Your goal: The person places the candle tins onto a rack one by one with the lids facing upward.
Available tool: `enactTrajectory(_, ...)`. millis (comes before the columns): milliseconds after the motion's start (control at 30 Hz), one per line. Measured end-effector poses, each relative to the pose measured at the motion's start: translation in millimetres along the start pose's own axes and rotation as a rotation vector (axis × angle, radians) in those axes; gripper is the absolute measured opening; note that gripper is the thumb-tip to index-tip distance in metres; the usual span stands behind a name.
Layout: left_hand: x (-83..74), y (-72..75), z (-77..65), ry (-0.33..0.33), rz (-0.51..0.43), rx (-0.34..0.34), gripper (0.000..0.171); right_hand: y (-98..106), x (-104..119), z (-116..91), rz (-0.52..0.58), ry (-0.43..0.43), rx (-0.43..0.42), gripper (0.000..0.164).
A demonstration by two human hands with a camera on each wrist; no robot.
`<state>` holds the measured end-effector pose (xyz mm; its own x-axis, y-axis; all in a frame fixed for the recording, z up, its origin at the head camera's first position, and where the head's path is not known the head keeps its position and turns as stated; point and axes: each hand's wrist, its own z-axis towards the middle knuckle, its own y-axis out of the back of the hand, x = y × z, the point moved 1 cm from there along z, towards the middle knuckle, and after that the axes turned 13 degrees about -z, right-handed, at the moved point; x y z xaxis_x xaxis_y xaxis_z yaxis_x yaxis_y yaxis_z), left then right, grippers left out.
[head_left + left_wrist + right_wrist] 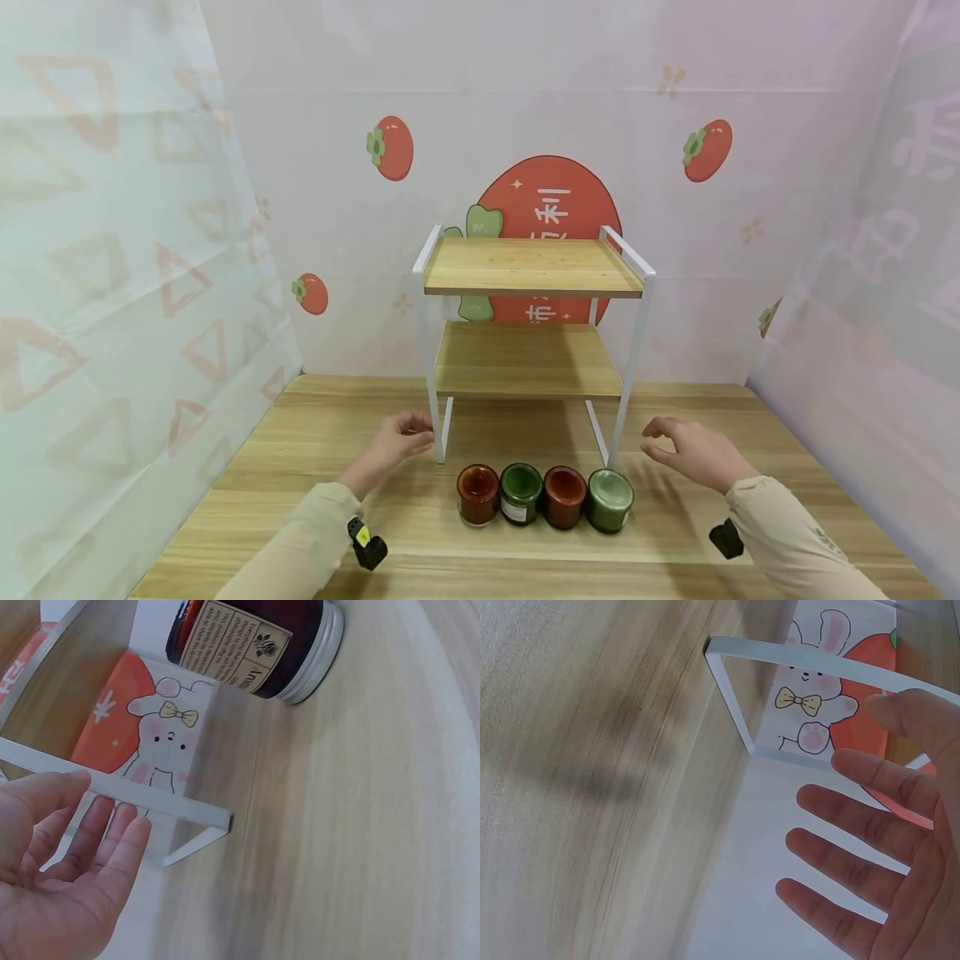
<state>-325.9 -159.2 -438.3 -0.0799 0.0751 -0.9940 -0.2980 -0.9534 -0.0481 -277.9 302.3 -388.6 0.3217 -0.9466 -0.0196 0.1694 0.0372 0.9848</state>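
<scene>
Head view: a rack [532,292] with a white frame and two wooden shelves, an upper shelf [532,267] and a lower shelf [528,362], stands upright on the wooden table [525,571], between my two grips. My left grip [393,446] lies at the foot of the rack's left front leg [427,358], thumb and fingers loosely bent with a gap between them. My right grip [697,452] is near the right front leg [634,350] but apart from it, its fingers relaxed and holding nothing. In front of the rack, four jars stand in a row, close beside one another; from left to right, an amber-red jar [478,496], a dark green jar [521,493], a brown-red jar [565,497] and a pale green jar [610,500]. Behind rises a pale cloth [525,108] printed with red fruits.

Left wrist view: my thumb overlaps the white leg and my fingers lie along its other edge, partly open; I cannot tell whether they touch it. A printed label [236,641] shows on a dark jar, whose silvery end faces the table.

Right wrist view: my thumb and four fingers are extended and well spread. A cartoon rabbit [810,686] shows through the frame.
</scene>
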Motion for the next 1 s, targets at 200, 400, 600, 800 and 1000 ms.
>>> enactTrajectory(200,4.6,-2.7,2.1,0.014,-0.068,-0.026,0.025,-6.8,-4.2,1.0,-0.013,0.002,-0.015,0.032)
enactTrajectory(400,7.7,-3.5,4.6,0.04,-0.123,-0.05,0.023,-11.2,-7.3,2.2,-0.015,-0.001,-0.022,0.034)
enactTrajectory(600,8.9,-4.8,6.2,0.057,-0.148,-0.074,0.017,-12.4,-5.9,1.9,-0.014,0.003,-0.035,0.03)
enactTrajectory(800,7.4,-5.2,6.5,0.053,-0.133,-0.078,0.015,-9.8,-3.2,0.8,-0.007,0.01,-0.038,0.03)
enactTrajectory(1000,6.5,-5.2,6.2,0.05,-0.125,-0.084,0.014,-3.3,5.2,-1.7,0.049,0.01,-0.02,0.035)
